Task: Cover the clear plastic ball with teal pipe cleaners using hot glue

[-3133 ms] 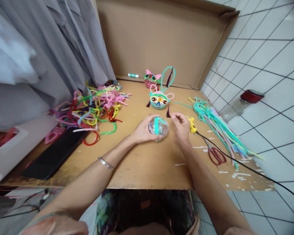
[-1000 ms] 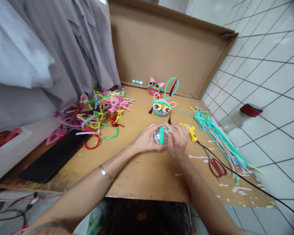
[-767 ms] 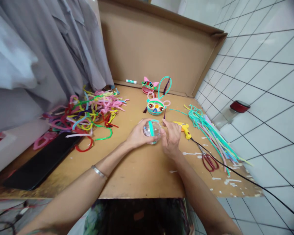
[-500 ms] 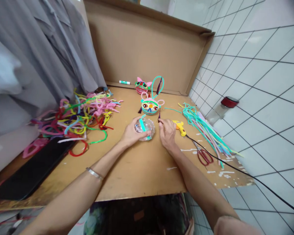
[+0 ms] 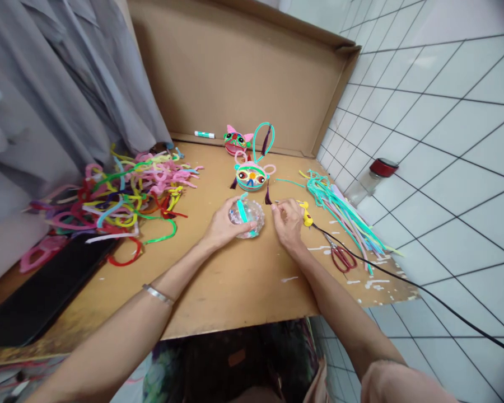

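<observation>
My left hand (image 5: 222, 226) is wrapped round a clear glittery ball (image 5: 248, 219) with a teal pipe cleaner band across it, resting on the cardboard table (image 5: 235, 280). My right hand (image 5: 288, 223) sits just right of the ball, fingers curled in a pinch; what they hold is too small to make out. A yellow glue gun (image 5: 306, 214) lies right beside that hand. Two finished pipe-cleaner animal faces (image 5: 251, 176) stand just beyond the ball.
A heap of coloured pipe cleaners (image 5: 121, 193) lies at the left, a teal and pastel bundle (image 5: 340, 207) at the right. Red scissors (image 5: 340, 257) and a black cord (image 5: 424, 294) lie right. A black flat slab (image 5: 42, 291) lies front left. A red-lidded jar (image 5: 373, 173) stands on the tiles.
My right hand has come off the ball and drawn a little to the right. The left hand keeps its hold on the ball. The view has swung, shifting everything leftward.
</observation>
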Demonstrator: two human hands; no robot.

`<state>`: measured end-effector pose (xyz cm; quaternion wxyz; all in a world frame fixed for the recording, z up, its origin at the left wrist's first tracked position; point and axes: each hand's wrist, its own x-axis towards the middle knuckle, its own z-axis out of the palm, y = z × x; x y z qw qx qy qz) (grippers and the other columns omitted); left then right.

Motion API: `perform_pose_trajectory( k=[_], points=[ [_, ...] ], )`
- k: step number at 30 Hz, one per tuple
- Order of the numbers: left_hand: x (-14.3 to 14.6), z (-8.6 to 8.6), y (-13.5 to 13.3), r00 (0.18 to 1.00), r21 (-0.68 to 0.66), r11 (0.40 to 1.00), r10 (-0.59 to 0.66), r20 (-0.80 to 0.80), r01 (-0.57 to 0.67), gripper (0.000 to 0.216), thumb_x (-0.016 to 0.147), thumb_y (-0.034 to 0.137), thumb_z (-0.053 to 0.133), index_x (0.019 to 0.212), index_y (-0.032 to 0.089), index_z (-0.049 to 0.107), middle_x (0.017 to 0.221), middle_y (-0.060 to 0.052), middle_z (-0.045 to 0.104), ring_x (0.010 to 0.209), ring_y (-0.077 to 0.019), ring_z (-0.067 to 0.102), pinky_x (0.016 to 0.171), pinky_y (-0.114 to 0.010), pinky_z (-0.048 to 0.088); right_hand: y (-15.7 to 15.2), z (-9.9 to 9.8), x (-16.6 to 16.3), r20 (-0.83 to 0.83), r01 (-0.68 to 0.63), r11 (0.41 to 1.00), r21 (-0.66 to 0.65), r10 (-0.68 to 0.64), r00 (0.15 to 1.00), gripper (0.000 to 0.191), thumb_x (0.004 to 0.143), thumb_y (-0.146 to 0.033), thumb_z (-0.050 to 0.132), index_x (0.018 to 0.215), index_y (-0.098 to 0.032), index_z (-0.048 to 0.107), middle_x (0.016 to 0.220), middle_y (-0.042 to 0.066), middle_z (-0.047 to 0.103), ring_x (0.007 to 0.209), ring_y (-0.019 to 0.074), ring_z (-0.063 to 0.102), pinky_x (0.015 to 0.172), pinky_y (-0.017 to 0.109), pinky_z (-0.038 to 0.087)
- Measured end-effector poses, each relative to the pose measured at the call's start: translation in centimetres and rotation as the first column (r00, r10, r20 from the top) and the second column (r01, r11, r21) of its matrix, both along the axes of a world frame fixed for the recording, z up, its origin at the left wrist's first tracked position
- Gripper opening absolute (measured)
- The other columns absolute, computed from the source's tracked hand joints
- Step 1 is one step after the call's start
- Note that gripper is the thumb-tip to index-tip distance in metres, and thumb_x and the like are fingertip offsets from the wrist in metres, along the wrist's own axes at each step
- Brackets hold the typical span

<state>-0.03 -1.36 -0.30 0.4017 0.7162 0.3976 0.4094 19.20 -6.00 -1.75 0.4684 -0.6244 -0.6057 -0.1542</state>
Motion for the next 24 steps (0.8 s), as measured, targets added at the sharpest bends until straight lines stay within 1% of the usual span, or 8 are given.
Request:
perform_pose_trajectory(
  k=[8, 10, 13, 15, 16, 17, 21, 24],
  points=[
    [0.1, 0.1, -0.2, 1.000, 0.040, 0.999, -0.004, -0.025, 0.005, 0.082, 0.059, 0.046, 0.079, 0.131, 0.016, 0.055, 0.124, -0.010, 0.066, 0.113, -0.0275, 0.064, 0.102, -0.041, 0.051, -0.3, -0.4, 0.7, 0.050, 0.010, 0.998, -0.058, -0.008, 0.999, 0.030, 0.100, -0.030, 0.042, 0.073, -0.021, 0.054, 0.077, 0.001, 0.063, 0.079, 0.0175, 0.054, 0.077, 0.032, 0.033],
    [0.1, 0.1, -0.2, 1.000, 0.033, 0.999, -0.005, -0.024, 0.006, 0.083, 0.058, 0.047, 0.079, 0.132, 0.016, 0.054, 0.123, -0.010, 0.066, 0.112, -0.0278, 0.064, 0.101, -0.042, 0.051, -0.1, 0.0, 1.1, 0.088, 0.025, 0.995, -0.099, -0.017, 0.996, 0.029, 0.099, -0.029, 0.041, 0.076, -0.021, 0.056, 0.080, 0.002, 0.064, 0.081, 0.0180, 0.055, 0.078, 0.032, 0.033],
    [0.2, 0.1, -0.2, 1.000, 0.024, 1.000, -0.006, -0.030, 0.007, 0.085, 0.057, 0.048, 0.079, 0.132, 0.015, 0.054, 0.122, -0.012, 0.067, 0.110, -0.0282, 0.065, 0.100, -0.043, 0.052, 1.2, 1.5, 2.2, 0.135, 0.068, 0.975, -0.210, -0.040, 0.990, 0.026, 0.098, -0.025, 0.040, 0.085, -0.020, 0.062, 0.090, 0.005, 0.068, 0.089, 0.0200, 0.058, 0.082, 0.033, 0.036],
    [0.1, 0.2, -0.3, 0.999, 0.023, 1.000, -0.003, -0.033, 0.004, 0.085, 0.057, 0.047, 0.079, 0.131, 0.015, 0.054, 0.120, -0.011, 0.067, 0.108, -0.0279, 0.066, 0.098, -0.043, 0.053, 2.6, 3.0, 3.5, 0.132, 0.102, 0.945, -0.310, -0.063, 0.989, 0.027, 0.096, -0.019, 0.040, 0.097, -0.018, 0.067, 0.104, 0.009, 0.070, 0.100, 0.0220, 0.060, 0.086, 0.034, 0.039],
    [0.1, 0.2, -0.3, 0.999, 0.022, 1.000, -0.004, -0.036, 0.004, 0.083, 0.057, 0.047, 0.079, 0.130, 0.015, 0.054, 0.120, -0.011, 0.068, 0.107, -0.0276, 0.066, 0.097, -0.043, 0.053, 3.5, 3.7, 4.4, 0.124, 0.136, 0.913, -0.384, -0.095, 0.988, 0.029, 0.093, -0.016, 0.040, 0.103, -0.018, 0.068, 0.110, 0.010, 0.070, 0.104, 0.0224, 0.061, 0.088, 0.034, 0.041],
    [0.1, 0.3, -0.3, 0.999, 0.021, 1.000, -0.002, -0.037, 0.003, 0.083, 0.058, 0.046, 0.079, 0.130, 0.015, 0.055, 0.119, -0.011, 0.068, 0.106, -0.0275, 0.067, 0.097, -0.043, 0.054, 4.3, 4.4, 5.3, 0.116, 0.180, 0.865, -0.469, -0.141, 0.983, 0.031, 0.092, -0.015, 0.041, 0.108, -0.018, 0.068, 0.115, 0.010, 0.070, 0.108, 0.0221, 0.061, 0.090, 0.033, 0.043],
    [0.1, 0.5, -0.4, 1.000, 0.028, 1.000, -0.006, -0.030, 0.007, 0.080, 0.059, 0.044, 0.079, 0.130, 0.017, 0.055, 0.121, -0.011, 0.067, 0.107, -0.0273, 0.066, 0.097, -0.042, 0.054, 7.0, 6.2, 9.2, 0.117, 0.267, 0.787, -0.557, -0.244, 0.963, 0.035, 0.087, -0.011, 0.045, 0.110, -0.013, 0.071, 0.114, 0.014, 0.073, 0.105, 0.0243, 0.066, 0.090, 0.032, 0.047],
    [0.1, 0.3, -0.3, 0.999, 0.031, 0.999, -0.017, -0.030, 0.018, 0.079, 0.059, 0.044, 0.079, 0.130, 0.017, 0.056, 0.121, -0.010, 0.068, 0.108, -0.0272, 0.066, 0.099, -0.042, 0.053, 8.4, 6.4, 11.4, 0.132, 0.321, 0.730, -0.603, -0.305, 0.943, 0.037, 0.087, -0.009, 0.045, 0.113, -0.012, 0.071, 0.114, 0.015, 0.073, 0.107, 0.0254, 0.067, 0.090, 0.032, 0.049]
  ],
)
